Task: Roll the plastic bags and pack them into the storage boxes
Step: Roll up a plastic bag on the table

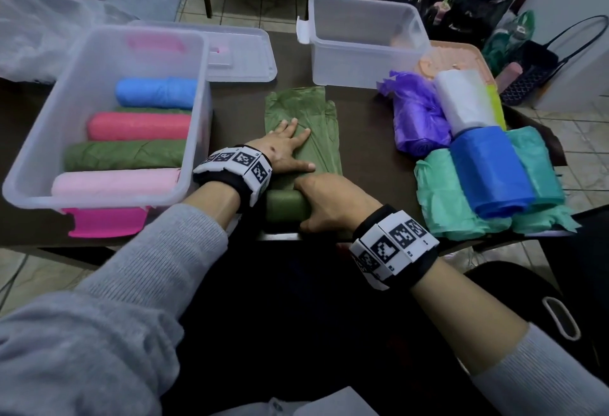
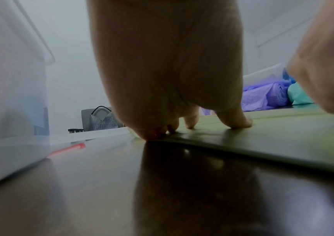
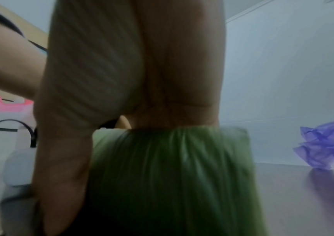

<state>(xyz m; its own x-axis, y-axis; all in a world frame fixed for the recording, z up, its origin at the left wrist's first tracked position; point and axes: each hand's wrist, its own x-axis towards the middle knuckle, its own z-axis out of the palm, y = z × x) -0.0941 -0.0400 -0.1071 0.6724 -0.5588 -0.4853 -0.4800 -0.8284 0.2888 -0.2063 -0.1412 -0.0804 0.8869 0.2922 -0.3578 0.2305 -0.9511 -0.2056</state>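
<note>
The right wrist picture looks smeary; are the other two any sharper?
Right wrist view: green bag and right hand motion-blurred. Left wrist view: sharper, though the clear box nearby is hazy and the dark table mirrors the left hand. Head view: sharpest, edges bent.

- Right wrist view smeared by motion blur: green bag roll [image 3: 170, 175] soft-edged, its lower end cut by the bottom edge.
- Fingertips of the right hand [image 1: 324, 199] hidden behind the roll; grip not readable in the wrist view.
- Near end of the green bag [image 1: 301, 125] covered by both hands in the head view.
- Left hand [image 2: 168, 67] cut by the top edge in the left wrist view; wall of the left storage box [image 2: 10, 95] out of focus.
- Contents of the far storage box [image 1: 364, 39] veiled by its cloudy wall.
- Purple bags [image 3: 327, 146] cut by the right edge.
- Dark-green roll [image 1: 151, 109] under the blue one mostly buried.
</note>
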